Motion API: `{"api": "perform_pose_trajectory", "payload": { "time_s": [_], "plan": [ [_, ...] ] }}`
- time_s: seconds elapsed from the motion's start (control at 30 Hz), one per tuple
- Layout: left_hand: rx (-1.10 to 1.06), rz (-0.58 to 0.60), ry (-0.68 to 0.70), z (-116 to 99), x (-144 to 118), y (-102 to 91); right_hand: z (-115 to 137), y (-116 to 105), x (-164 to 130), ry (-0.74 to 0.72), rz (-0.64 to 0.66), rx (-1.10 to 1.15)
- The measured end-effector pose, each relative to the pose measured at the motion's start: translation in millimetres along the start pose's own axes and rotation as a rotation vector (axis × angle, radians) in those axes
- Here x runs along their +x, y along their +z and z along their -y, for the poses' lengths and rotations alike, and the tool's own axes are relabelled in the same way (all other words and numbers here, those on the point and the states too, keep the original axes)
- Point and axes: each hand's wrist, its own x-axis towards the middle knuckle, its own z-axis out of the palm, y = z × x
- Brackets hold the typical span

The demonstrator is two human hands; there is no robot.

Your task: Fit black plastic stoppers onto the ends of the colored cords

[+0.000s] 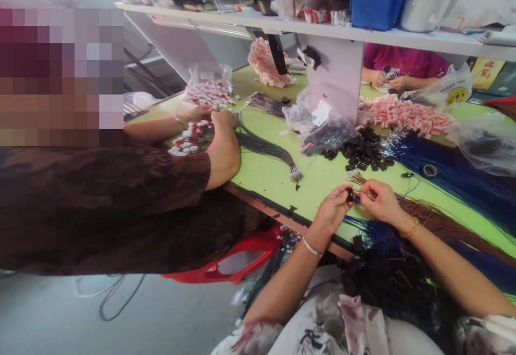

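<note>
Left hand [334, 209] and right hand [377, 199] together over the green table [278, 175], fingertips of both pinched on one small black clip [350, 195]. Blue cord [407, 188] trailing from the clip toward 3 o'clock. Heap of black clips [365, 151] at 12 o'clock, well apart from the hands. Blue cords [455, 175] fanned at 2 o'clock, brown cords [435, 218] just beside the right wrist. Co-worker's arm [223, 148] at 9 o'clock, resting on a grey cord bundle [266, 148]. Red-and-white pieces [407, 113] piled at 1 o'clock.
</note>
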Motion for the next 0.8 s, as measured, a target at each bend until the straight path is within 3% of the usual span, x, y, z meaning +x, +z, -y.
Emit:
{"api": "perform_pose_trajectory", "payload": {
  "time_s": [0.8],
  "plan": [
    [0.121,-0.041,0.015,2.6,-1.7,1.2,-6.6,-0.1,-4.5,-0.487,-0.021,-0.494]
  ]
}}
